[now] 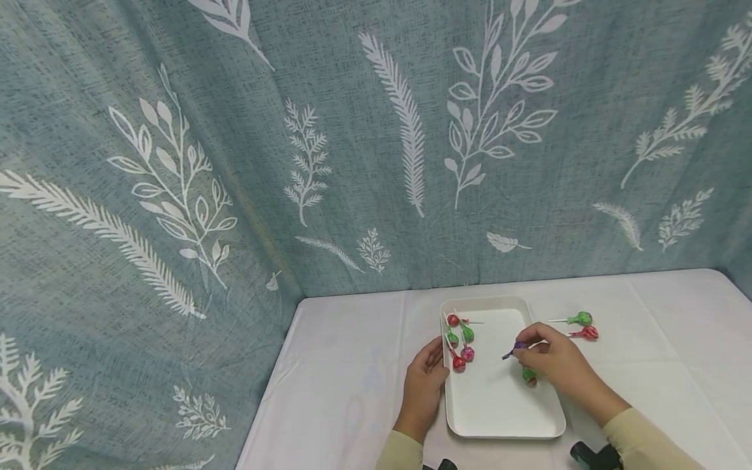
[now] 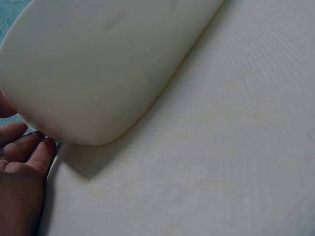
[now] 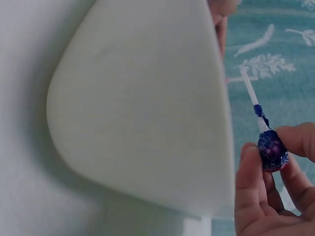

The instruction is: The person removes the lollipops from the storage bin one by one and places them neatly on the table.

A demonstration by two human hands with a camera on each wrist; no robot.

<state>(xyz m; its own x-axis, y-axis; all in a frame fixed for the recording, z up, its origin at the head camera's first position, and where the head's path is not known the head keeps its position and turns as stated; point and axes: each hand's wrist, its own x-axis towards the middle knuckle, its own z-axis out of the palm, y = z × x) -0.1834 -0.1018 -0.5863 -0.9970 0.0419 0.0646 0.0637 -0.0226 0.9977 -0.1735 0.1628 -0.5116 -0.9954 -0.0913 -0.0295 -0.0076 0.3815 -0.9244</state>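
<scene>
In the head view my right hand (image 1: 555, 362) is over the right part of a white tray (image 1: 493, 405), pinching a lollipop in a dark blue-purple wrapper (image 3: 272, 151) by its round head. Its white stick points up and away from the fingertips in the right wrist view. Below that hand lies a green lollipop (image 1: 530, 376) at the tray's right side, partly hidden. My left hand (image 1: 424, 385) holds the tray's left edge, fingers along the outer wall and thumb at the rim. Inside, at the upper left, several lollipops are grouped: red (image 1: 459, 363), green (image 1: 467, 333) and pink (image 1: 467, 354).
Right of the tray, on the white-covered table (image 1: 658, 365), lie a green lollipop (image 1: 583, 318) and a red lollipop (image 1: 590, 333). A blue-green curtain (image 1: 352, 163) with white leaf prints hangs behind the table. A black device (image 1: 596, 457) shows near the right sleeve.
</scene>
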